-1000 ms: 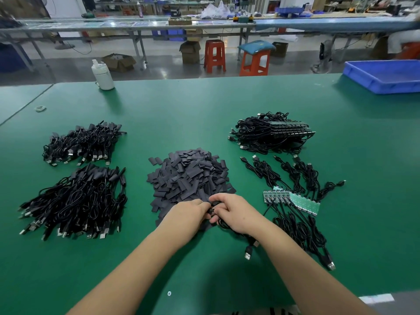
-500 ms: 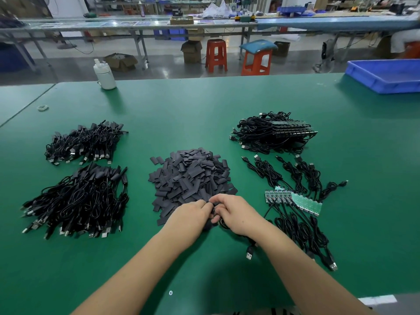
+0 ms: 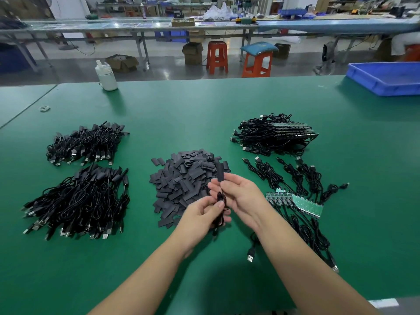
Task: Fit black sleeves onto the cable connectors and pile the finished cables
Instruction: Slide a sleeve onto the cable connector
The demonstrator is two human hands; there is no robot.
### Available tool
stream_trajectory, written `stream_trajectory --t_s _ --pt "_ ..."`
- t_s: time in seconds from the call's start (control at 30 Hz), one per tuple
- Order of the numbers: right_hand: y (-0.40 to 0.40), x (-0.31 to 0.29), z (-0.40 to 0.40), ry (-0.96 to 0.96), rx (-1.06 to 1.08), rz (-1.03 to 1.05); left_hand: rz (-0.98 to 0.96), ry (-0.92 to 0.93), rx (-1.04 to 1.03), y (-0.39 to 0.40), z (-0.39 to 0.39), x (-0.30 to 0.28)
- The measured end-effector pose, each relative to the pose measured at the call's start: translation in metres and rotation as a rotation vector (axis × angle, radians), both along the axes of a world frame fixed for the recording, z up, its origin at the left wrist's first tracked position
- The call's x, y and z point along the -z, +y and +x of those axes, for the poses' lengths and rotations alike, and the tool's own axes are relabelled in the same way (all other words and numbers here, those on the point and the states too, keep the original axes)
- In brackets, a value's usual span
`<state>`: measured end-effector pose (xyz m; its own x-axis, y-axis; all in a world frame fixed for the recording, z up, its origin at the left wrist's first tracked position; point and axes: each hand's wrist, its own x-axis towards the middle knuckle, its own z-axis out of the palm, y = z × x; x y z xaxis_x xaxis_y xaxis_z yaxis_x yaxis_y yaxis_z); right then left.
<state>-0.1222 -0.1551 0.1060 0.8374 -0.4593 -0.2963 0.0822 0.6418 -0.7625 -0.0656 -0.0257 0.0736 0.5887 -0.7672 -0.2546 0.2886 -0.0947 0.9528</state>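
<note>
Black sleeve (image 3: pixel 220 171) stands upright above my right hand (image 3: pixel 241 196), its lower end pinched between my thumb and fingertips with the palm turned up. My left hand (image 3: pixel 202 214) sits just below and beside it, fingers curled round the bunched black cable (image 3: pixel 220 208) that runs down from the sleeve; both hands are raised above the green table (image 3: pixel 204 110). The cable's tail drops past my right wrist to a USB plug (image 3: pixel 250 255) lying on the table.

Just behind my hands lies the heap of loose black sleeves (image 3: pixel 186 180). To the right of my right hand, a row of small green circuit boards (image 3: pixel 295 202) lies with black cables attached, coiled leads fanning out beyond and toward me. Farther back on the right sits a stacked bundle of cables with boards (image 3: pixel 275 135).

On the left are two piles of sleeved cables: the nearer pile (image 3: pixel 79 201) is larger, the farther pile (image 3: pixel 86 142) smaller, and the two lie apart.

Near the far edge of the table stands a white bottle (image 3: pixel 106 76), and a blue plastic tray (image 3: pixel 386 78) rests at the far right corner. Beyond the table two orange stools (image 3: pixel 217 56) stand on the floor.
</note>
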Motion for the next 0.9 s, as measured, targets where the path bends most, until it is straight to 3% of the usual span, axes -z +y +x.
stream_trajectory --t_s 0.1,0.2,0.37,0.47,0.6,0.73,0.9 --pt "-0.001 0.001 0.005 0.023 0.024 -0.079 0.005 -0.003 -0.075 -0.002 0.001 -0.002" --pt "-0.010 0.007 0.005 0.220 -0.013 -0.511 0.088 -0.143 -0.123 0.005 0.019 -0.005" --pt "-0.057 0.025 -0.016 0.689 -0.038 -1.387 0.645 -0.877 -0.208 0.047 0.086 -0.014" --pt "-0.090 0.040 -0.032 0.904 -0.083 -1.721 1.012 -1.100 -0.278 0.077 0.131 -0.016" --pt "-0.114 0.054 -0.048 1.104 -0.197 -1.751 1.364 -1.094 -0.274 0.117 0.176 -0.006" --pt "-0.121 0.060 -0.055 1.114 -0.245 -1.681 1.335 -1.073 -0.378 0.132 0.182 0.009" --pt "-0.128 0.058 -0.058 1.197 -0.124 -1.678 1.247 -1.408 -0.417 0.130 0.172 0.027"
